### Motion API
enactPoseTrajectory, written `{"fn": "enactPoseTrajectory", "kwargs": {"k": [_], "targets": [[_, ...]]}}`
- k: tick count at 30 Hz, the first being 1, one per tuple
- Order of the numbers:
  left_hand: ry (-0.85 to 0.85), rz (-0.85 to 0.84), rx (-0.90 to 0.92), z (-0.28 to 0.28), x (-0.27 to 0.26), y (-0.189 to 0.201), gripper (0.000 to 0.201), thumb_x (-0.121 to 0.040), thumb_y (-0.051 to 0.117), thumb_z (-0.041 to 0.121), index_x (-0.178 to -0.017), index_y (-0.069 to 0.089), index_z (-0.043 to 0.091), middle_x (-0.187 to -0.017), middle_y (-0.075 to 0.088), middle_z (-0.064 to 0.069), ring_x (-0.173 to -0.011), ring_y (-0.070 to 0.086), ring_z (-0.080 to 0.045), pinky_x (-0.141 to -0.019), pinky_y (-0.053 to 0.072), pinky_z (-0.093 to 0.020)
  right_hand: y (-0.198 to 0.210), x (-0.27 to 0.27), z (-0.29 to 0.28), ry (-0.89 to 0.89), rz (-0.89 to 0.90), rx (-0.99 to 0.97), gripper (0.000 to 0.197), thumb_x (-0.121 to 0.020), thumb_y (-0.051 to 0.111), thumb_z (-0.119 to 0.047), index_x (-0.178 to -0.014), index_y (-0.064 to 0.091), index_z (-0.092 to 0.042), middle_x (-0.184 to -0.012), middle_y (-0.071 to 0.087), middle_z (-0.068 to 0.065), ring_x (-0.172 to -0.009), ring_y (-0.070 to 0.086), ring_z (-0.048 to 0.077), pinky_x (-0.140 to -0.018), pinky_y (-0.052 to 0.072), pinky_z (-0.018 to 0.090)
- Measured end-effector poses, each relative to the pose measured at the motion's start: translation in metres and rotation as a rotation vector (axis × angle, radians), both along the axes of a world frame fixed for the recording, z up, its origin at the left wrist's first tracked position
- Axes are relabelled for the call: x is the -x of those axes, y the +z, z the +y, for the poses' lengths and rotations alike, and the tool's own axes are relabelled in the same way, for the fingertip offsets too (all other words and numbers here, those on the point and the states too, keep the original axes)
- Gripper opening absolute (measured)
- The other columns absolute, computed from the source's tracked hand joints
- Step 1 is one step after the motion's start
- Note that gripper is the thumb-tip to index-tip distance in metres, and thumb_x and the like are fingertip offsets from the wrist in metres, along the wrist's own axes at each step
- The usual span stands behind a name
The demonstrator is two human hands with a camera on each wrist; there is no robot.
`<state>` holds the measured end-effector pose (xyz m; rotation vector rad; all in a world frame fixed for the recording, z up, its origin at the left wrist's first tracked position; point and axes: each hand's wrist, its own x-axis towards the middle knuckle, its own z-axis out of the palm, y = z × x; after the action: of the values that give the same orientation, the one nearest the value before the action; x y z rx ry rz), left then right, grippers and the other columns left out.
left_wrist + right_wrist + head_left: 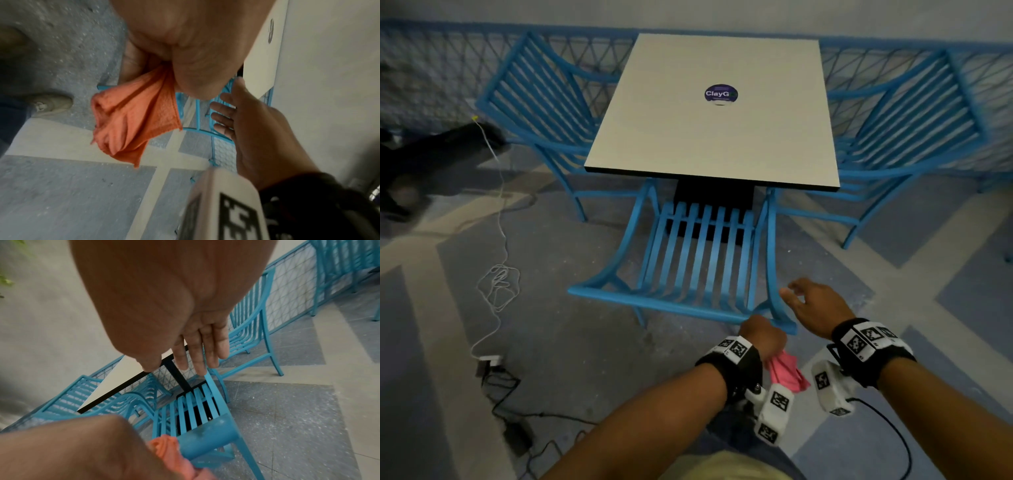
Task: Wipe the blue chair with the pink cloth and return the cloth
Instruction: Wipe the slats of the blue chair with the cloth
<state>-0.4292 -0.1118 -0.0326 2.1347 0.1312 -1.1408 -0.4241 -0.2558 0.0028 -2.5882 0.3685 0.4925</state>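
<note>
A blue slatted chair is pushed in at the near side of a white table. My left hand grips the pink cloth at the right end of the chair's top rail; most of the cloth hangs loose below the fist. My right hand hovers open just right of the chair's right side post, fingers spread and straight, holding nothing. In the left wrist view that right hand shows beside the cloth.
The white square table carries a round purple sticker. Two more blue chairs flank it, with a blue mesh fence behind. White and black cables and a charger lie on the floor at left.
</note>
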Motion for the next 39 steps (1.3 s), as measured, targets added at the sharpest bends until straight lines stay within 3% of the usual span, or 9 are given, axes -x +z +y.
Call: {"fn": "enactPoseTrajectory", "kwargs": {"k": [7, 11, 14, 20, 26, 29, 31, 34, 39], "targets": [[-0.406, -0.076, 0.06, -0.046, 0.022, 0.018, 0.041, -0.099, 0.048, 0.018, -0.135, 0.059, 0.003, -0.137, 0.061, -0.023, -0.123, 0.06, -0.039, -0.095, 0.05, -0.037, 0.005, 0.031, -0.04, -0.128, 0.006, 0.008, 0.052, -0.096, 0.049, -0.053, -0.125, 0.061, -0.012, -0.121, 0.07, 0.011, -0.112, 0.064, 0.029, -0.09, 0.047, 0.035], [-0.55, -0.192, 0.17, -0.03, 0.008, 0.045, 0.024, -0.095, 0.049, 0.009, -0.1, 0.072, 0.005, -0.1, 0.074, -0.019, -0.096, 0.07, -0.037, -0.081, 0.057, -0.044, 0.007, 0.041, -0.06, -0.178, 0.004, 0.007, 0.052, -0.096, 0.049, -0.052, -0.126, 0.061, -0.011, -0.122, 0.069, 0.01, -0.113, 0.063, 0.028, -0.088, 0.044, 0.033], [-0.469, -0.277, 0.148, -0.003, -0.016, 0.068, 0.025, -0.097, 0.049, 0.016, -0.076, 0.061, 0.022, -0.075, 0.067, -0.002, -0.071, 0.067, -0.02, -0.061, 0.047, -0.029, 0.008, 0.045, -0.07, -0.239, 0.004, -0.016, 0.053, -0.097, 0.047, -0.054, -0.126, 0.06, -0.012, -0.122, 0.07, 0.01, -0.113, 0.063, 0.029, -0.089, 0.045, 0.034], [-0.368, -0.592, 0.039, 0.006, -0.056, 0.076, 0.016, -0.102, 0.052, 0.027, -0.094, 0.063, 0.018, -0.077, 0.064, -0.001, -0.073, 0.063, -0.025, -0.058, 0.038, -0.03, 0.008, 0.048, -0.071, -0.284, 0.002, -0.056, 0.052, -0.098, 0.043, -0.054, -0.124, 0.059, -0.013, -0.122, 0.069, 0.01, -0.112, 0.063, 0.029, -0.087, 0.045, 0.035], [-0.456, -0.462, 0.141, -0.031, 0.004, 0.026, 0.022, -0.102, 0.054, 0.021, -0.12, 0.066, 0.02, -0.098, 0.075, -0.009, -0.089, 0.072, -0.03, -0.082, 0.06, -0.042, 0.013, 0.052, -0.074, -0.31, -0.031, -0.06, 0.053, -0.1, 0.039, -0.053, -0.124, 0.059, -0.011, -0.12, 0.069, 0.012, -0.109, 0.064, 0.03, -0.081, 0.042, 0.033], [-0.523, -0.308, 0.187, -0.044, 0.037, 0.013, 0.022, -0.1, 0.055, 0.02, -0.121, 0.062, 0.015, -0.097, 0.075, -0.011, -0.079, 0.074, -0.028, -0.07, 0.063, -0.037, 0.015, 0.054, -0.079, -0.328, -0.062, -0.052, 0.056, -0.1, 0.036, -0.055, -0.123, 0.059, -0.01, -0.119, 0.07, 0.012, -0.108, 0.064, 0.029, -0.081, 0.042, 0.032], [-0.613, -0.264, 0.199, -0.052, 0.05, 0.012, 0.024, -0.095, 0.056, 0.02, -0.117, 0.063, 0.011, -0.1, 0.076, -0.016, -0.084, 0.074, -0.034, -0.076, 0.063, -0.042, 0.017, 0.056, -0.083, -0.336, -0.066, -0.052, 0.057, -0.1, 0.035, -0.056, -0.122, 0.059, -0.01, -0.119, 0.069, 0.012, -0.108, 0.063, 0.029, -0.079, 0.039, 0.031], [-0.685, -0.4, 0.232, -0.063, 0.044, 0.024, 0.026, -0.096, 0.058, 0.013, -0.122, 0.063, 0.012, -0.107, 0.075, -0.02, -0.097, 0.071, -0.039, -0.082, 0.057, -0.041, 0.02, 0.055, -0.087, -0.347, -0.093, -0.047, 0.057, -0.099, 0.035, -0.058, -0.121, 0.06, -0.011, -0.118, 0.069, 0.011, -0.107, 0.064, 0.029, -0.079, 0.038, 0.03], [-0.686, -0.62, 0.22, -0.076, -0.006, 0.041, 0.045, -0.09, 0.06, 0.001, -0.128, 0.065, 0.026, -0.116, 0.074, -0.007, -0.103, 0.07, -0.03, -0.087, 0.056, -0.041, 0.018, 0.051, -0.087, -0.387, -0.173, -0.044, 0.056, -0.098, 0.035, -0.059, -0.116, 0.062, -0.014, -0.109, 0.072, 0.011, -0.1, 0.065, 0.029, -0.079, 0.041, 0.032]]}}
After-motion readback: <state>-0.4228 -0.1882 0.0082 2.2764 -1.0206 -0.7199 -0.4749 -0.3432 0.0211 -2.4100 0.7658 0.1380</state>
